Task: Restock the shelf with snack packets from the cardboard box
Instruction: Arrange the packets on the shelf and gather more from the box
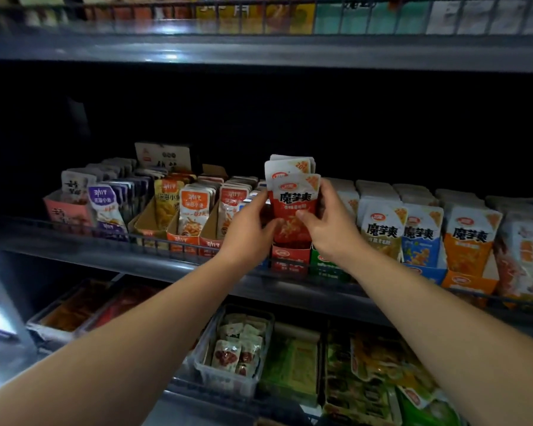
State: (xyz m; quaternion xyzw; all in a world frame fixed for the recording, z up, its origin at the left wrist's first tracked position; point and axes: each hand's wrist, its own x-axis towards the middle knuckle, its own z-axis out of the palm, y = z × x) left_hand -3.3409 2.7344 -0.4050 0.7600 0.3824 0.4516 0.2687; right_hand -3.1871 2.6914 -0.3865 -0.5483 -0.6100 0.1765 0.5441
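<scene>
A stack of red and white snack packets (pixel 293 192) stands upright over a red display carton (pixel 290 259) on the middle shelf (pixel 154 265). My left hand (pixel 249 231) grips the stack's left side, its thumb across the front. On the right side my right hand (pixel 330 226) holds the same stack, thumb on the front packet. The lower ends of the packets sit in the carton's mouth. The cardboard box is not in view.
Rows of other snack packets in cartons fill the shelf left (pixel 191 210) and right (pixel 422 232) of the red carton. A wire rail (pixel 74 230) runs along the shelf front. Below, a clear plastic bin (pixel 234 352) and trays hold more packets. Another stocked shelf (pixel 259 47) hangs above.
</scene>
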